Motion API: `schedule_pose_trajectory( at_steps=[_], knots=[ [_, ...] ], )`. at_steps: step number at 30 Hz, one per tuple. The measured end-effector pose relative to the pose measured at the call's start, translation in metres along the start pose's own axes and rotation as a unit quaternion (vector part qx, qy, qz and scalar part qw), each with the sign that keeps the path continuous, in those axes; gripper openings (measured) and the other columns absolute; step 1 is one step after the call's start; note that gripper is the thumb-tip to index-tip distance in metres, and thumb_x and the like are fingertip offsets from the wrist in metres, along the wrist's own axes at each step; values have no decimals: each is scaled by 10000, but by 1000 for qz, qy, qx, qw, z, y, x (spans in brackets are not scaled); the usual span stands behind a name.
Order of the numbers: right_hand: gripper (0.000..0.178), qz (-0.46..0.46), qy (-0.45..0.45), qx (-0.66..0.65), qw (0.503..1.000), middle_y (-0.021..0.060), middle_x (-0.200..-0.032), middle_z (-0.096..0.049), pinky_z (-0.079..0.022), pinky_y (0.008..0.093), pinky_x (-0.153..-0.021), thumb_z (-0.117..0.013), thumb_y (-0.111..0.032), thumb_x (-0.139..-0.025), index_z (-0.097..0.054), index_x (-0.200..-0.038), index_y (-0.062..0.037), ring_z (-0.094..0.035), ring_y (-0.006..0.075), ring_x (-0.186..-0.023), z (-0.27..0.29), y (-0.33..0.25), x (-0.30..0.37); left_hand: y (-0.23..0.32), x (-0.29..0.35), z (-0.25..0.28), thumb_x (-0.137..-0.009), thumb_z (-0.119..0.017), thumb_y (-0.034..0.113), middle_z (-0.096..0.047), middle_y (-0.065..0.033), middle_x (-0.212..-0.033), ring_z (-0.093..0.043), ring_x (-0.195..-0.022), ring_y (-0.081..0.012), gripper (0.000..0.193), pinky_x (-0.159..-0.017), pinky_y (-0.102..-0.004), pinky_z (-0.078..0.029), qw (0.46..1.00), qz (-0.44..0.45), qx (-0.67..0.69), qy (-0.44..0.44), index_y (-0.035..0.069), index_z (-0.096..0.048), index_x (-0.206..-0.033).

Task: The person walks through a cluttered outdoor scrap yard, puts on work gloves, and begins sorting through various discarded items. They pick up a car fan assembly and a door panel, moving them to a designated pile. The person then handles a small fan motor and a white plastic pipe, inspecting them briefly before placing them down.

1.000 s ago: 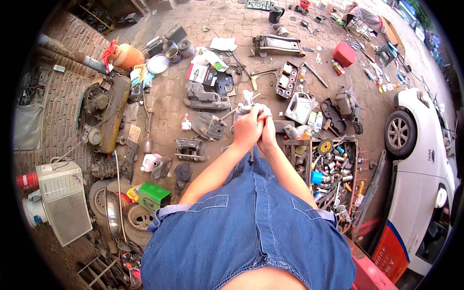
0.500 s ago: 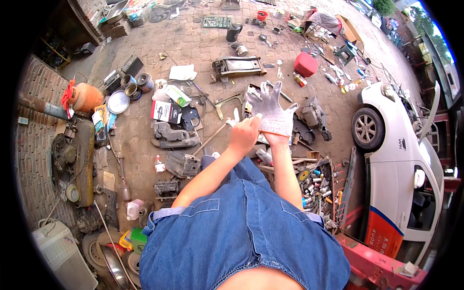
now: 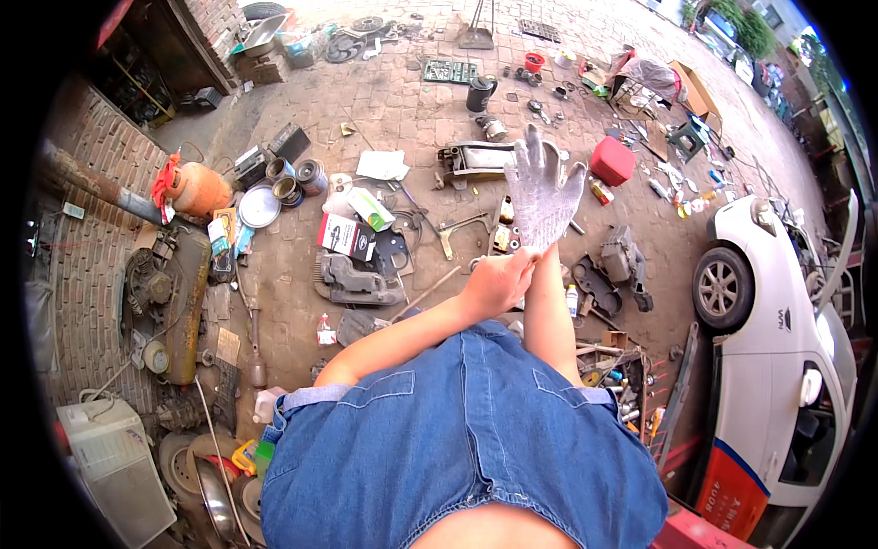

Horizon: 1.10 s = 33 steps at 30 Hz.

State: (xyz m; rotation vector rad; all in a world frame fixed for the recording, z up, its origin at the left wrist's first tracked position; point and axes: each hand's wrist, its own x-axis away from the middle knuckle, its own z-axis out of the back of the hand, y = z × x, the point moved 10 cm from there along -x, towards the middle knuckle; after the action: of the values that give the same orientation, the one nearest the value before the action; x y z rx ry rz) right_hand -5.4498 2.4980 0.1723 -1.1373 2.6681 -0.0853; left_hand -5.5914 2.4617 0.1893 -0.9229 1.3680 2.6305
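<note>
My right hand [image 3: 540,212] is raised in front of me, fingers spread, inside a grey-white knit work glove [image 3: 547,188] with darker smudges on its fingers. Bare and closed, my left hand [image 3: 501,284] pinches the glove's cuff at my right wrist. What its fingertips do under the cuff is partly hidden. Past the gloved hand, on the brick ground, lies a metal floor jack [image 3: 476,159], partly covered by the fingers. A small open box with metal parts [image 3: 502,236] sits just left of the glove.
A white car [image 3: 764,339] with a red panel stands at the right. Boxes [image 3: 346,235], a black plastic housing [image 3: 361,281], cans [image 3: 312,177] and an orange gas cylinder [image 3: 201,188] lie left. A red container [image 3: 612,161] is ahead; a crate of tools [image 3: 631,389] stands near my right side.
Both hands have shifted slightly right, and the gloved fingers have come closer together. My left hand stays at the cuff, now lower on the wrist. The whole view has shifted.
</note>
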Motion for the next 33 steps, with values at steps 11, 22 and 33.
schedule_pose_trajectory(
  at_steps=[11, 22, 33],
  knots=[
    [807, 82, 24, 980, 180, 157, -1512, -175, -76, 505, -1126, -593, -435, -764, -300, -1417, -63, -139, 359, -1395, 15, -1, -21, -30, -51, 49, -814, -610, 155, -606, -80, -822, -635, -662, -278, 259, -543, -372, -499, 979, 50, -183, 73, 72, -555, -1053],
    [813, 80, 111, 968, 209, 199, -1475, -249, -119, 476, -1124, -614, -432, -756, -329, -1392, -13, -205, 343, -1376, 47, 2, -15, -39, -38, 28, -765, -619, 148, -579, -90, -886, -629, -665, -289, 235, -562, -375, -514, 971, 68, -227, 24, 63, -542, -971],
    [388, -21, 146, 790, 596, 142, -1139, -626, -458, 318, -906, -663, -206, -758, -634, -1112, -48, -604, 236, -1030, 121, -24, 0, -37, -39, -10, -714, -567, 73, -574, -136, -750, -590, -705, -264, 100, -644, -350, -466, 991, 116, 20, -62, 7, -516, -770]
  ],
)
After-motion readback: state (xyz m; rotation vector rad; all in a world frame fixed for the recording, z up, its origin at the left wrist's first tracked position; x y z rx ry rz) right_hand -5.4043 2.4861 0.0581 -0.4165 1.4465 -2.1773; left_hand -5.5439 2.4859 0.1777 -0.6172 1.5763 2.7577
